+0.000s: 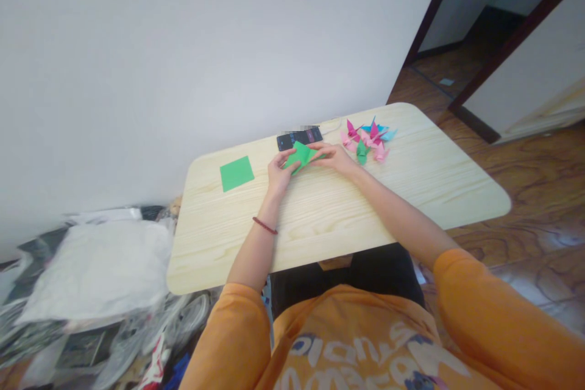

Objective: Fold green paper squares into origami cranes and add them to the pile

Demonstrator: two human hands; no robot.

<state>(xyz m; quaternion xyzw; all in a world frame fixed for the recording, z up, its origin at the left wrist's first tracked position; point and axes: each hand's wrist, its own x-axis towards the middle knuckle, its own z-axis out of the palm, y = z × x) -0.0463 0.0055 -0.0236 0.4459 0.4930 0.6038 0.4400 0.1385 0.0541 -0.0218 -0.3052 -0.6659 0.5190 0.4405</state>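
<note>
The folding looks partway along. The paper (298, 155) between the two hands carries creases and stands up in a peak, but its flaps spread apart and it has no finished shape, so more folds seem to be left in it. To the right on the counter (329, 213) lies a cluster of birds (362, 152) in pink, magenta, blue and green, which appear complete, with pointed wings and tips. To the left a green square (236, 173) lies flat, with no fold that I can make out, so it looks untouched.

The paper is bright green, like the square, with a point at the top and another corner out toward the right; its finer creases are too small to tell. It is held near the middle of the counter, just in front of the phone (287, 142)

The fingers of the left hand (280, 172) close narrowly on the paper's left side, thumb toward the near edge. Those of the right hand (337, 158) pinch its right corner, though exactly how the fingertips sit there I cannot tell
</note>
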